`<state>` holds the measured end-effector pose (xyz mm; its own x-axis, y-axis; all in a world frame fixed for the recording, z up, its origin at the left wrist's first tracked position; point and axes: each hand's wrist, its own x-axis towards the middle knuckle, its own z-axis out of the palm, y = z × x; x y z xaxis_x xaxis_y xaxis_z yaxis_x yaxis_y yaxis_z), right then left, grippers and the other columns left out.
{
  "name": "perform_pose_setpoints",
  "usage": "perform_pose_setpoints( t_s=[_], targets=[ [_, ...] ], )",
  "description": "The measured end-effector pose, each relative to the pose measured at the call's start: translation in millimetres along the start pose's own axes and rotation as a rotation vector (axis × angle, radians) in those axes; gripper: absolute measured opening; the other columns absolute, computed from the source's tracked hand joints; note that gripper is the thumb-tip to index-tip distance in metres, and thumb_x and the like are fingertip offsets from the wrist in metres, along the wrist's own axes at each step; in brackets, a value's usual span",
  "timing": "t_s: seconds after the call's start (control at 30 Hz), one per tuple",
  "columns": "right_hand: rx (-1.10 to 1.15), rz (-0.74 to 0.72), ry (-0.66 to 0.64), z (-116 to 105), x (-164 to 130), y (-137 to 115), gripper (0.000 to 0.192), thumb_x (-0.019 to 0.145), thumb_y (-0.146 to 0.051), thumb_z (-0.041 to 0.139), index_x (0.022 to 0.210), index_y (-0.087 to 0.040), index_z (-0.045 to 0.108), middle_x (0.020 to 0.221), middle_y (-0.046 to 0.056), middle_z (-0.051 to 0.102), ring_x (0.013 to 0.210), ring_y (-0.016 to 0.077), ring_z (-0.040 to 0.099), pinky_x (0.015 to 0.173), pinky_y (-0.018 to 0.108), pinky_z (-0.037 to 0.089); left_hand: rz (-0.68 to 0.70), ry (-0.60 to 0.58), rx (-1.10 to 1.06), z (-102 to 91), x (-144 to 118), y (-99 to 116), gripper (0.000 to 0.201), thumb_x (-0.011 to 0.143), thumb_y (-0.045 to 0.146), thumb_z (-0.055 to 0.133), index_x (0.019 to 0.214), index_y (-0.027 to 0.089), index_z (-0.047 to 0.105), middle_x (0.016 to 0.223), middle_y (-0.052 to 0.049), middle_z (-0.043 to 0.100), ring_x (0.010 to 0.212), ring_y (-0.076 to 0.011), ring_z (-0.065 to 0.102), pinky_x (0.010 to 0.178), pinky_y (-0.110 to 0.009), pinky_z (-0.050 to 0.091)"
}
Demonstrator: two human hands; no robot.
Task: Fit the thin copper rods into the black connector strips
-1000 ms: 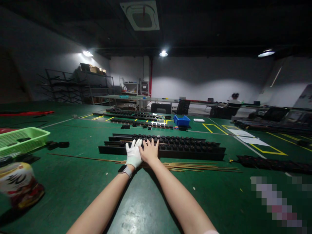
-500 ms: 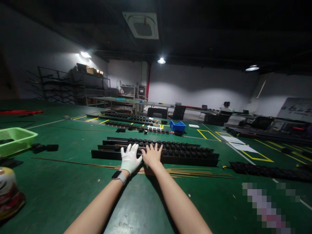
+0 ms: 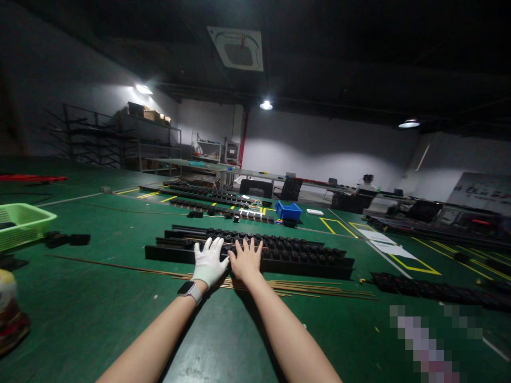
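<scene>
Hands (image 3: 227, 261) flat on black rail (image 3: 303, 260)

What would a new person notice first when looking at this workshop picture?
First, two outstretched arms in the middle: the left hand in a white glove and the bare right hand, both spread flat on a long black strip lying on the green floor. Thin brass-coloured rods lie just in front of it, and a blue bin stands farther back.

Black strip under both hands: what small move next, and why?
Probably press down evenly and ease it snug. Both the gloved left hand and the bare right hand lie flat with fingers spread on the near black strip, gripping nothing, and the thin brass rods lie loose just in front of it.
</scene>
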<state>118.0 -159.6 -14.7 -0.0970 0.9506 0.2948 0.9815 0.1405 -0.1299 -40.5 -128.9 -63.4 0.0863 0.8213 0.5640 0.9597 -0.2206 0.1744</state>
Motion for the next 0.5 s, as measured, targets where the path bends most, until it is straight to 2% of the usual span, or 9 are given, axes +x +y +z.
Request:
perform_pose_setpoints(
  t_s=[0.17,0.3,0.5],
  targets=[
    [0.01,-0.013,0.009,-1,1,8,0.067,0.113,-0.064,0.03,0.169,-0.03,0.047,0.176,0.01,0.04,0.168,0.04,0.019,0.131,0.07,-0.007,-0.001,0.001,0.002,1.8,0,-1,0.069,0.099,0.052,0.055,0.162,0.026,0.055,0.172,-0.012,0.05,0.162,-0.04,0.037,0.133,-0.071,0.008],
    [-0.013,0.039,0.02,-2,-4,20,0.066,0.114,-0.063,0.028,0.17,-0.031,0.046,0.177,0.009,0.038,0.168,0.0411,0.017,0.13,0.072,-0.007,0.0,0.011,-0.004,1.8,0,-1,0.07,0.1,0.058,0.054,0.162,0.026,0.056,0.171,-0.013,0.05,0.162,-0.0404,0.037,0.133,-0.071,0.007],
    [-0.024,0.033,0.035,-3,-7,29,0.064,0.114,-0.062,0.031,0.168,-0.032,0.049,0.175,0.01,0.043,0.168,0.0405,0.02,0.13,0.071,-0.007,0.005,0.015,-0.01,0.4,0,0,0.07,0.099,0.058,0.054,0.161,0.025,0.056,0.17,-0.013,0.051,0.161,-0.0409,0.037,0.133,-0.072,0.006]
  ],
)
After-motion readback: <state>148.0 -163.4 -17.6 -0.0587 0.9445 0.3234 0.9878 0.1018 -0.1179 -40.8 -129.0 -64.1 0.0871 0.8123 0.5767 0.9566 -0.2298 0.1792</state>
